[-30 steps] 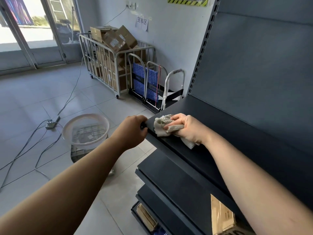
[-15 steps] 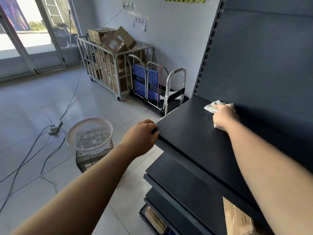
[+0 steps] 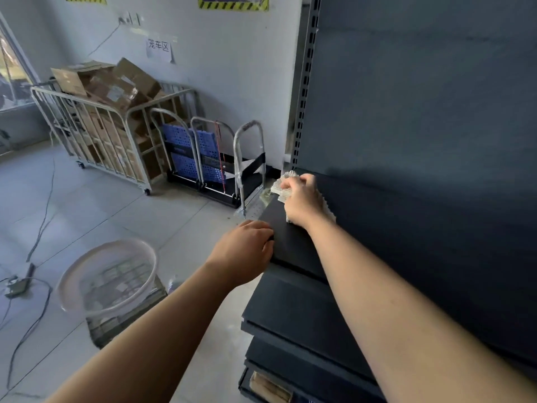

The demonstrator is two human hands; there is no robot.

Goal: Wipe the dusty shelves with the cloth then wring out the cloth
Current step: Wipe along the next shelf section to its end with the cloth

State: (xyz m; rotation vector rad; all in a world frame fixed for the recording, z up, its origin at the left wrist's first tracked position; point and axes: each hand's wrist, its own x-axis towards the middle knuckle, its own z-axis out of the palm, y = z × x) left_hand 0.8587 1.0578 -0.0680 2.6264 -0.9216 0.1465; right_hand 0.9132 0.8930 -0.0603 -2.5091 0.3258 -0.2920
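A dark grey metal shelf (image 3: 392,228) runs along the right, backed by a tall dark panel. My right hand (image 3: 303,202) presses a pale waffle-textured cloth (image 3: 283,186) flat on the shelf's far left end, close to the back corner. Most of the cloth is hidden under the hand. My left hand (image 3: 247,248) grips the shelf's front left corner, fingers curled over the edge. Lower dark shelves (image 3: 290,315) step out below.
A clear plastic basin (image 3: 107,279) sits on a crate on the tiled floor at lower left. Cables and a power strip (image 3: 19,285) lie further left. A wire cage cart of cardboard boxes (image 3: 110,120) and folded hand trolleys (image 3: 215,158) stand against the white wall.
My right hand has swept the cloth from the shelf's front edge to the back, then left toward the shelf's end. The left hand stays on the front corner.
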